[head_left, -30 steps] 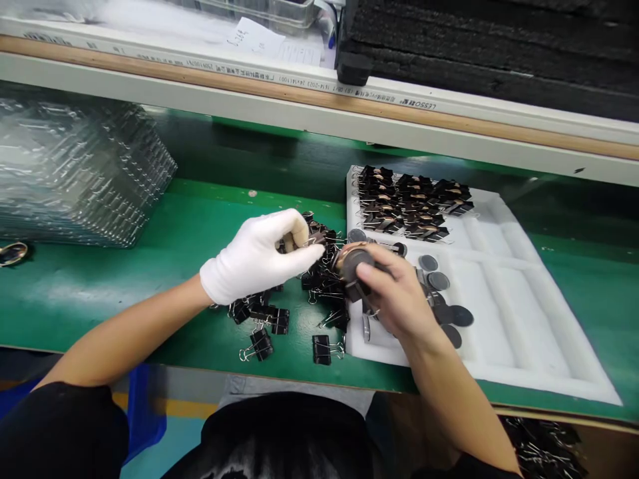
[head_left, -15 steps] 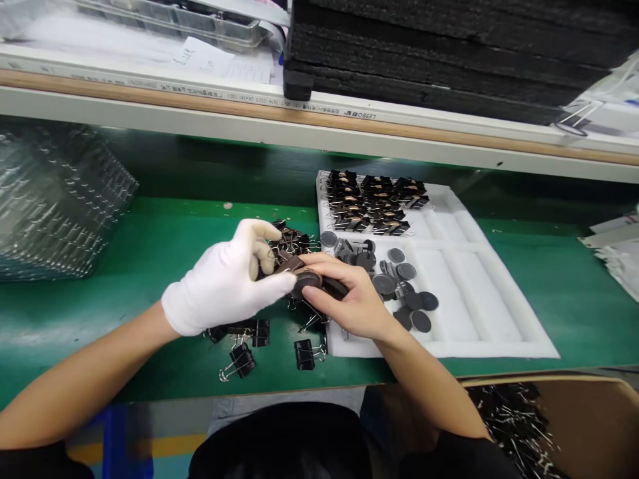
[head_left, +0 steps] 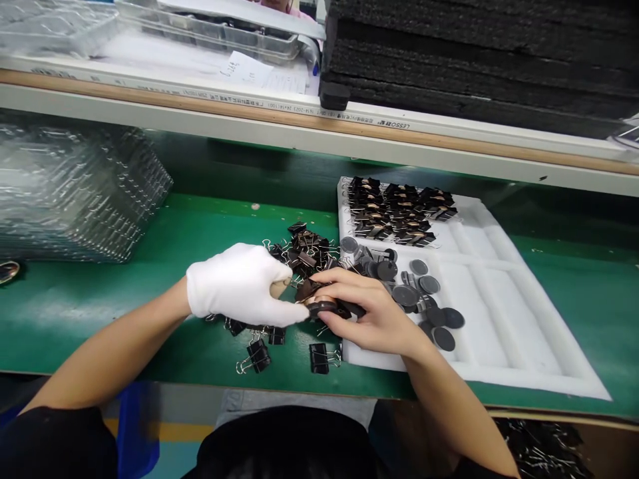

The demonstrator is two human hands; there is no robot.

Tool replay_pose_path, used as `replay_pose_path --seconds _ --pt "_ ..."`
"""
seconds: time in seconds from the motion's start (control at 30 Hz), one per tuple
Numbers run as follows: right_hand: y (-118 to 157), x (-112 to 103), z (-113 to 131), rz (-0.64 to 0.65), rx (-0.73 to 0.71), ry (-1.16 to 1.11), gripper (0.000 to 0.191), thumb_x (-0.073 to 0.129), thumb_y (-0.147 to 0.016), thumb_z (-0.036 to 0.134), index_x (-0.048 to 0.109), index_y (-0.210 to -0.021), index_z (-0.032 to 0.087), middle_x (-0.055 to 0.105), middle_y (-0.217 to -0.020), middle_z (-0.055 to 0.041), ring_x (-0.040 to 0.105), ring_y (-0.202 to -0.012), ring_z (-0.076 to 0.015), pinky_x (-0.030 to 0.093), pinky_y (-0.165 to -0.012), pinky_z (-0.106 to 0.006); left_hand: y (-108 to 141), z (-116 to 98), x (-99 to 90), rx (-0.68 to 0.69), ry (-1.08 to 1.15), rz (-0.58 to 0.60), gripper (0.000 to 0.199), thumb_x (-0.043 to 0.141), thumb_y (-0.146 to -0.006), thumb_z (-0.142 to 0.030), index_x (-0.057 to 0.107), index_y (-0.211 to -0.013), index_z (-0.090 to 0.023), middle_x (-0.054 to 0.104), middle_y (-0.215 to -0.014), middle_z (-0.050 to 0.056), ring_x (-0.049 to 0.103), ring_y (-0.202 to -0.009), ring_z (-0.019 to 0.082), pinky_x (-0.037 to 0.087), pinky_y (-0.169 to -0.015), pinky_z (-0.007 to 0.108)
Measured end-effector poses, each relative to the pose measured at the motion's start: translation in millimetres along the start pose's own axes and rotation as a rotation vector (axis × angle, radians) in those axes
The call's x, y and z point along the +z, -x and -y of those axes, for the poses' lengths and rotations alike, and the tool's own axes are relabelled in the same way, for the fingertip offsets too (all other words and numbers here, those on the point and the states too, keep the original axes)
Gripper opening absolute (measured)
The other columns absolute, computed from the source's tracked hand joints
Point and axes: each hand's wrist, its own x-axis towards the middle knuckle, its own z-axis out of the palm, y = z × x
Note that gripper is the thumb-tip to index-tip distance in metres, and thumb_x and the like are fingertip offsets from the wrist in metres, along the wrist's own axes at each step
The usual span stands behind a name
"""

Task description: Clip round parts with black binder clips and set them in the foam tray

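Where the green bench point(head_left: 124, 293) fills the middle of the frame, a white foam tray point(head_left: 504, 313) lies at centre right, its upper left corner packed with rows of black clips point(head_left: 399, 209) and its left part strewn with loose dark round discs point(head_left: 424, 296). Left of the tray sits a loose pile of black binder clips point(head_left: 304, 243) with wire handles, a few strays lying toward the lower edge of the bench. At centre frame, just beside the tray's left edge, the hands meet over one black binder clip point(head_left: 327, 307) with a dark disc on it. The white-gloved left hand point(head_left: 239, 286) is curled, its fingers closed against the clip from the left. The bare right hand point(head_left: 372, 313) pinches the same clip between thumb and forefinger, remaining fingers folded loosely below.
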Motion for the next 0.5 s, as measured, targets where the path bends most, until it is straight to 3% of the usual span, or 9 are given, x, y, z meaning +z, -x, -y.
replay_pose_path --seconds 0.1,0.2,0.3,0.4,0.5 --pt "-0.5 -3.7 2.3 0.002 0.012 0.029 0.017 0.067 -0.094 0.015 0.074 -0.109 0.019 0.067 -0.131 -0.0125 0.067 -0.117 -0.0234 0.055 -0.098 -0.036 -1.3 0.7 2.6 -0.007 -0.006 -0.023 0.052 0.062 -0.078 -0.059 0.036 -0.054 -0.021 0.032 -0.044 -0.005 0.022 -0.044 0.010 0.020 -0.049 0.028" --pt "-1.3 -10.5 5.3 -0.085 0.065 0.031 0.015 0.068 -0.094 0.017 0.076 -0.107 0.020 0.064 -0.140 -0.0108 0.062 -0.128 -0.0247 0.051 -0.106 -0.036 -2.8 5.4 0.3 -0.019 0.085 -0.094 0.047 0.059 -0.083 -0.052 0.036 -0.057 -0.021 0.032 -0.048 -0.006 0.026 -0.049 0.010 0.023 -0.052 0.027" --pt "-1.1 -21.9 5.7 -0.155 0.170 -0.014 0.013 0.068 -0.096 0.021 0.076 -0.106 0.022 0.075 -0.117 -0.0053 0.070 -0.109 -0.0191 0.055 -0.095 -0.029 -3.7 9.7 -3.8 0.007 0.256 -0.080 0.044 0.055 -0.088 -0.045 0.032 -0.060 -0.020 0.030 -0.053 -0.006 0.028 -0.052 0.009 0.024 -0.052 0.026" --pt "0.0 -35.8 5.0 -0.063 0.292 -0.026 0.010 0.069 -0.096 0.025 0.076 -0.102 0.021 0.076 -0.095 -0.0010 0.071 -0.085 -0.0140 0.055 -0.077 -0.022 -5.6 8.0 -0.1 0.016 0.397 0.019 0.045 0.055 -0.090 -0.042 0.029 -0.060 -0.020 0.029 -0.055 -0.006 0.027 -0.052 0.008 0.023 -0.050 0.025" --pt "1.2 -48.7 5.4 0.115 0.325 -0.056 0.009 0.070 -0.093 0.025 0.076 -0.097 0.019 0.075 -0.087 -0.0005 0.068 -0.078 -0.0132 0.053 -0.070 -0.021 -9.0 2.0 14.7 0.056 0.477 0.071 0.045 0.056 -0.090 -0.040 0.029 -0.060 -0.020 0.028 -0.054 -0.007 0.026 -0.051 0.007 0.024 -0.049 0.024"
